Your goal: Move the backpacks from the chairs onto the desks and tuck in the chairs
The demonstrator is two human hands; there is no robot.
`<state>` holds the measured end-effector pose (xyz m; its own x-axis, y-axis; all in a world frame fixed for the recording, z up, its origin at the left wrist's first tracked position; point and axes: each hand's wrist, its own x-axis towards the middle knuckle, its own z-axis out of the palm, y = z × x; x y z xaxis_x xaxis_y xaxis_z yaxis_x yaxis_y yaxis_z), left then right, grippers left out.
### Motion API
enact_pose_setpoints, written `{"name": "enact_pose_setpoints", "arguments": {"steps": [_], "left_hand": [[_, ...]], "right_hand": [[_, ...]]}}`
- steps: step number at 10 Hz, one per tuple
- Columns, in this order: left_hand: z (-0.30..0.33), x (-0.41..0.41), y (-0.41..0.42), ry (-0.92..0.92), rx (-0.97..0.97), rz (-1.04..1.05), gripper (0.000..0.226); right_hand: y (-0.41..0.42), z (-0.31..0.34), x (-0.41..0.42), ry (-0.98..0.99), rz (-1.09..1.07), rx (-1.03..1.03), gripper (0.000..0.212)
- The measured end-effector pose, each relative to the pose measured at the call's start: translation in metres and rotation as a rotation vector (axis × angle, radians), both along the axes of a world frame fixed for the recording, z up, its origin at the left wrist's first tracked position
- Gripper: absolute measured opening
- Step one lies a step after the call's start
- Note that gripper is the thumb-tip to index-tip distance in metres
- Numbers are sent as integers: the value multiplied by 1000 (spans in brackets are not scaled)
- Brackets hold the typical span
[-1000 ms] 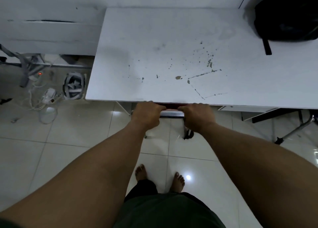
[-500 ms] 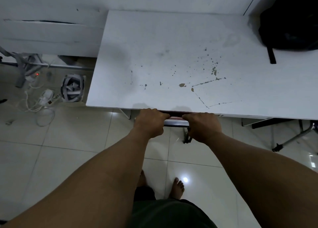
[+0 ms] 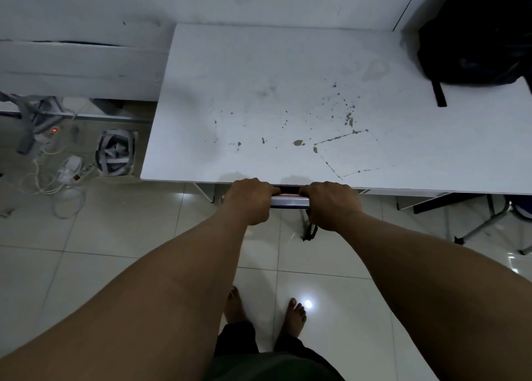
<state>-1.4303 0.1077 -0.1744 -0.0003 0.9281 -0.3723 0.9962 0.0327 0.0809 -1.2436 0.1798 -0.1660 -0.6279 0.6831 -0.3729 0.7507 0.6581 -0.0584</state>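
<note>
A chair [image 3: 289,201] stands pushed under the white desk [image 3: 259,93]; only its shiny metal top bar, a sliver of red and one dark leg show at the desk's front edge. My left hand [image 3: 249,201] grips the bar's left end and my right hand [image 3: 331,203] grips its right end, fingers curled over it. A black backpack [image 3: 475,35] lies on the desk's far right corner, a strap hanging toward me.
The desk top is chipped and stained. On the tiled floor at left lie a power strip [image 3: 53,131] with a red light, white cables and a grey headset [image 3: 116,153]. Another chair's metal legs [image 3: 489,222] stand under the desk at right. My bare feet [image 3: 264,311] are below.
Both hands keep their grip on the chair's bar, and the chair has slid a little further under the desk. The view has dropped slightly and my feet have stepped.
</note>
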Motion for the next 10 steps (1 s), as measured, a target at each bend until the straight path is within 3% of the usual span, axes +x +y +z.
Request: {"name": "enact_pose_setpoints", "arguments": {"steps": [3, 5, 8, 9, 10], "left_hand": [[-1, -1, 5, -51, -155, 18, 62], [-3, 3, 5, -147, -241, 102, 61], [38, 1, 11, -109, -326, 180, 47], [54, -7, 15, -73, -365, 158, 21], [76, -17, 26, -67, -388, 149, 28]], "right_hand": [[1, -6, 0, 3, -22, -58, 33], [3, 1, -4, -49, -97, -239, 29], [9, 54, -18, -241, -121, -275, 30], [11, 83, -22, -293, -107, -236, 36], [16, 120, -26, -321, -137, -244, 37]]}}
